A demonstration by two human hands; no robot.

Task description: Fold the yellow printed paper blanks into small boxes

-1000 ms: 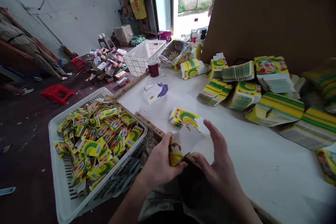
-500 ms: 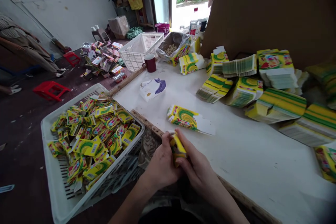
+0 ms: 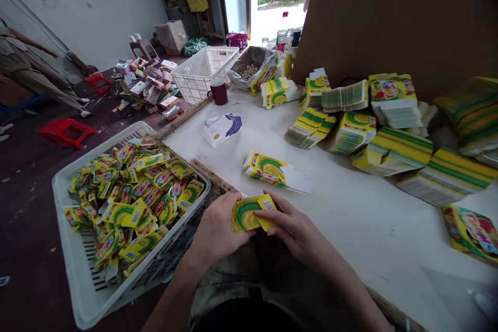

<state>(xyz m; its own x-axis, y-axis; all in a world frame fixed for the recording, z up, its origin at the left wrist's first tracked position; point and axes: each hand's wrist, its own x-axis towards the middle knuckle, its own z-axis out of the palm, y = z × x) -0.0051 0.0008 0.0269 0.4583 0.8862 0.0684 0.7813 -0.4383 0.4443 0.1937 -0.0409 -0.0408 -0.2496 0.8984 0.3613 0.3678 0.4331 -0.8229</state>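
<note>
Between my two hands is a small yellow and green carton (image 3: 245, 215), held over my lap at the table's front edge. My left hand (image 3: 218, 228) wraps round its left end. The fingers of my right hand (image 3: 290, 220) pinch the right end, where a yellow flap with a barcode stands at an angle. Just beyond lies a short stack of flat yellow cartons (image 3: 268, 170) with white flaps pointing right. To my left, a white plastic crate (image 3: 64, 238) is heaped with yellow cartons (image 3: 132, 212).
Bundles of flat cartons (image 3: 392, 153) line the table's right side. A white and purple box (image 3: 221, 129), a maroon mug (image 3: 218, 92) and a lined box of small pale pieces (image 3: 249, 70) stand farther back. Red stools (image 3: 66, 131) and a person (image 3: 35, 67) are at the left.
The carton has turned in my hands, so its broad printed face and barcode flap now show. My hands have spread slightly apart. At the far left the person has moved.
</note>
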